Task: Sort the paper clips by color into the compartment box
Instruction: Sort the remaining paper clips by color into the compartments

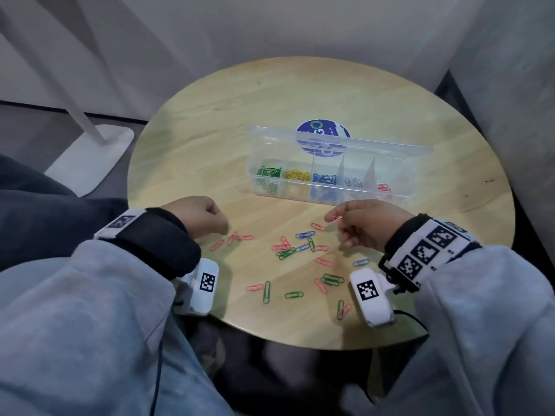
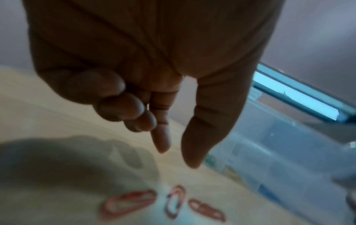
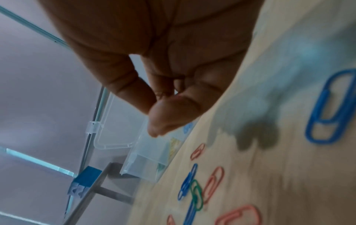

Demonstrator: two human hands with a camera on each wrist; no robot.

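A clear compartment box (image 1: 330, 192) stands on the round wooden table (image 1: 210, 121) with its lid up. It holds green, yellow, blue, white and red clips in separate compartments. My right hand (image 1: 336, 219) pinches a red paper clip (image 1: 337, 218) just above the table, in front of the box. In the right wrist view the thumb and fingers (image 3: 159, 106) press together and hide the clip. My left hand (image 1: 223, 228) hovers over a few red clips (image 1: 234, 237). Its index finger and thumb (image 2: 175, 155) point down, apart, holding nothing. Loose red, green and blue clips (image 1: 300, 250) lie between the hands.
A round blue sticker (image 1: 322, 133) shows behind the box lid. A white stand base (image 1: 90, 157) sits on the floor to the left. The table's near edge (image 1: 285, 340) runs close to my lap, with several clips near it.
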